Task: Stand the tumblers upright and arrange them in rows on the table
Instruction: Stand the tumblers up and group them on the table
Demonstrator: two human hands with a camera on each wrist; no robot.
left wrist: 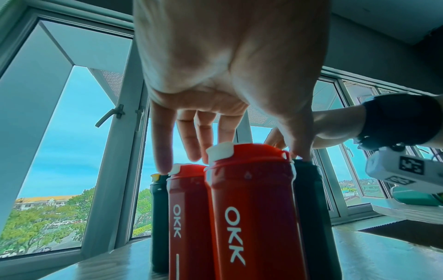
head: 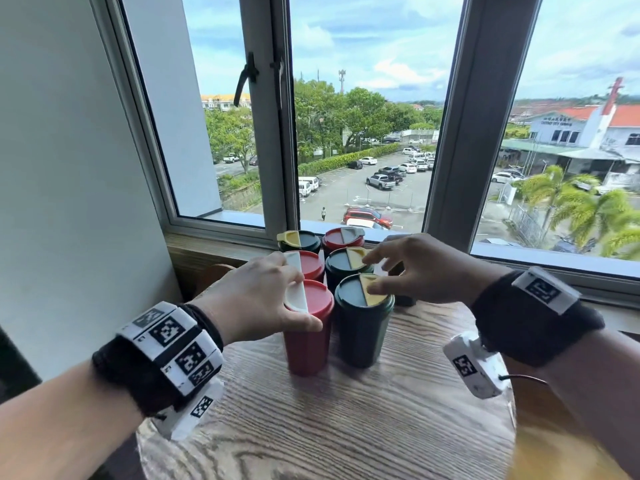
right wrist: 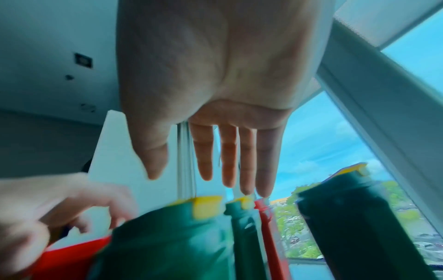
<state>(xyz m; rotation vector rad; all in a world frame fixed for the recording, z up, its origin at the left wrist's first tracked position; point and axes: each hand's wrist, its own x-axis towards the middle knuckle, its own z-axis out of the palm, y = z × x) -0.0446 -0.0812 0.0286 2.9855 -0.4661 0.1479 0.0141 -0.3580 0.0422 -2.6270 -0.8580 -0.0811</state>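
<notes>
Fingers of my left hand [head: 258, 299] are spread over the lid of the nearest red tumbler [head: 307, 344], thumb against its near rim and fingertips [left wrist: 165, 164] reaching past the white flap, a light grasp from above. My right hand [head: 420, 268] is held loose and wide, fingers [right wrist: 263, 166] straight, fingertips just above or barely touching the yellow flap of the nearest green tumbler [head: 363, 327]; I cannot tell for sure whether they make contact, and they hold nothing.

Six tumblers stand upright on the round wooden table [head: 346, 427], two side by side in three rows running toward the window [head: 360, 116]. On my left: the red one under my hand, a second red tumbler [head: 306, 263] behind it, then a green one with a yellow flap [head: 299, 240] at the sill. On my right: the near green, another green [head: 346, 265] behind it, then a red one with a grey-white flap [head: 343, 239]. All lids are closed, so I cannot see what is inside. In the left wrist view the red bodies carry white "OKK" lettering. A further dark tumbler [right wrist: 354, 217] stands to the right of the group, mostly hidden behind my right hand in the head view.

Both forearms come in low over the table, wrists banded in black with marker tags, palms facing down.
</notes>
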